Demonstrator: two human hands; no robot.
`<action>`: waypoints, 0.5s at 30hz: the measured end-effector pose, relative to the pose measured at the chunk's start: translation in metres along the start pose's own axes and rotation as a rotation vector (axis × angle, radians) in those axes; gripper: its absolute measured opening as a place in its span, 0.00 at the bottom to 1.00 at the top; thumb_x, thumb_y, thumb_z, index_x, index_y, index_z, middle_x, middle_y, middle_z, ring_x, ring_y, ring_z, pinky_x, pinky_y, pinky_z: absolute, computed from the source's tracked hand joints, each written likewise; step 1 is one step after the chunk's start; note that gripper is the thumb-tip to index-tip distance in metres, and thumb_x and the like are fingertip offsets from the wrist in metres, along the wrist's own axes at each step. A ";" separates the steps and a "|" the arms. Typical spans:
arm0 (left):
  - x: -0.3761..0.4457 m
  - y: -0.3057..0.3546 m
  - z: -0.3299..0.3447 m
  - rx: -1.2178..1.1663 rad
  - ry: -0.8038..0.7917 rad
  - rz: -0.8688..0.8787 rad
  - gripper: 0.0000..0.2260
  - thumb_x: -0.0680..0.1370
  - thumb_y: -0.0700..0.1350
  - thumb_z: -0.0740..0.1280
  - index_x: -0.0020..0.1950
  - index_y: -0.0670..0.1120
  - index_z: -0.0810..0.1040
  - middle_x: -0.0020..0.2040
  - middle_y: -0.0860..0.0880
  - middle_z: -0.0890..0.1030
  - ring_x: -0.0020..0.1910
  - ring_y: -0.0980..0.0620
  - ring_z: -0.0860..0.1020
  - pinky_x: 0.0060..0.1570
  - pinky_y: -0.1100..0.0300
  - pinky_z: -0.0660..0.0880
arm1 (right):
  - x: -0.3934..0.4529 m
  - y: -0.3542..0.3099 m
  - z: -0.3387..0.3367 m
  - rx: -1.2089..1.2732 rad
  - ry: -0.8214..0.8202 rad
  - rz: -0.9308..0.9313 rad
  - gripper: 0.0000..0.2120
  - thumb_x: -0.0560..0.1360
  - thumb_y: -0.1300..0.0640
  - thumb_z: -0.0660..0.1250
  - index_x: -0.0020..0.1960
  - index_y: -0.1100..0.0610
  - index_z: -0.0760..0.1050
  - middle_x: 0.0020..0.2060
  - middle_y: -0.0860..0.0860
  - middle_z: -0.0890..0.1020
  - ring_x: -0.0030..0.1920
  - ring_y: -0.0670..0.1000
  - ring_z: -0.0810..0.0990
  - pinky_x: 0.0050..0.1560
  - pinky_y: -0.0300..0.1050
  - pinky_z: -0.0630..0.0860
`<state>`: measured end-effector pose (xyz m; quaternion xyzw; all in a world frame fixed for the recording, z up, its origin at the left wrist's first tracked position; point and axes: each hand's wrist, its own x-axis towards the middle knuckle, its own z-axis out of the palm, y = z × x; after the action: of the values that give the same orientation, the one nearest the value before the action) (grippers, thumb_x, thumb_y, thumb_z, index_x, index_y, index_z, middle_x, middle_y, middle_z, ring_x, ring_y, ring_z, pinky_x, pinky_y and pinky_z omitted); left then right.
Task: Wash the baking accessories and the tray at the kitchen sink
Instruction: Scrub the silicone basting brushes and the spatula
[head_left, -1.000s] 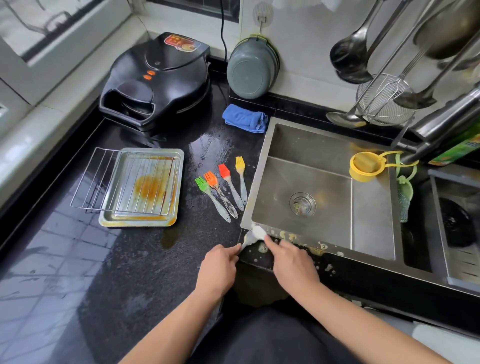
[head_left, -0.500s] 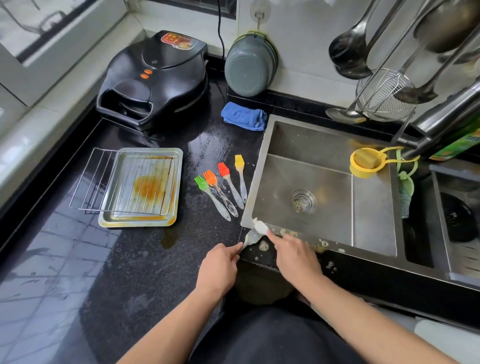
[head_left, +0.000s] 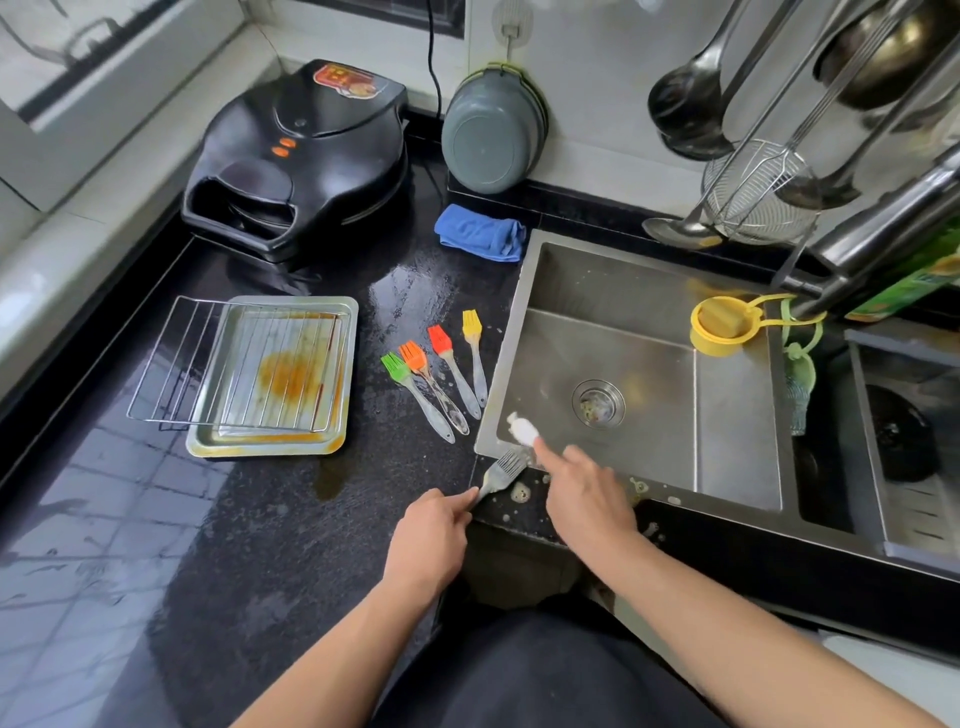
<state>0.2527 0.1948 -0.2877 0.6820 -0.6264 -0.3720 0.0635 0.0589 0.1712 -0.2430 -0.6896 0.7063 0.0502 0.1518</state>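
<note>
At the sink's front left corner my left hand (head_left: 428, 540) grips the handle of a grey-bristled basting brush (head_left: 501, 467), its bristles over the sink rim (head_left: 485, 395). My right hand (head_left: 587, 499) pinches a small white foamy pad (head_left: 522, 430) just beyond the bristles. Green (head_left: 397, 366), orange (head_left: 413, 356), red (head_left: 440, 339) and yellow (head_left: 471, 323) brushes lie side by side on the wet black counter left of the sink. Further left sits the greasy baking tray (head_left: 208, 447) with a wire rack (head_left: 171, 364) lying on it.
A black electric griddle (head_left: 306, 156) stands at the back left, with a grey bowl (head_left: 491, 137) and a blue cloth (head_left: 480, 232) behind the sink. A yellow strainer cup (head_left: 722, 325) hangs inside the sink under the faucet (head_left: 883, 234). Ladles (head_left: 685, 104) and a skimmer (head_left: 758, 192) hang above.
My right hand has carried the white pad off the bristles and a little further over the sink. The left hand keeps the brush in place.
</note>
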 end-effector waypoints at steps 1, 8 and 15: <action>0.000 0.000 0.000 0.001 0.002 0.003 0.18 0.84 0.49 0.62 0.72 0.63 0.75 0.48 0.52 0.74 0.55 0.46 0.79 0.56 0.53 0.75 | -0.006 -0.004 0.004 0.002 -0.012 -0.051 0.30 0.80 0.64 0.57 0.79 0.45 0.64 0.51 0.52 0.77 0.44 0.59 0.79 0.41 0.52 0.73; 0.001 0.001 -0.002 -0.001 0.004 0.002 0.18 0.84 0.49 0.62 0.73 0.62 0.75 0.47 0.53 0.73 0.54 0.48 0.78 0.55 0.53 0.74 | -0.009 -0.003 0.018 -0.052 -0.047 -0.018 0.31 0.79 0.62 0.57 0.80 0.43 0.62 0.59 0.52 0.77 0.50 0.59 0.82 0.48 0.54 0.78; 0.000 0.004 -0.003 -0.006 0.009 0.020 0.18 0.85 0.48 0.62 0.74 0.61 0.74 0.46 0.54 0.72 0.45 0.54 0.72 0.49 0.59 0.70 | -0.020 0.006 0.018 0.017 -0.048 0.060 0.31 0.79 0.62 0.58 0.79 0.42 0.61 0.53 0.51 0.77 0.47 0.59 0.82 0.44 0.54 0.78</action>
<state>0.2511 0.1927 -0.2837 0.6773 -0.6318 -0.3700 0.0720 0.0560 0.1953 -0.2555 -0.6654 0.7232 0.0653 0.1731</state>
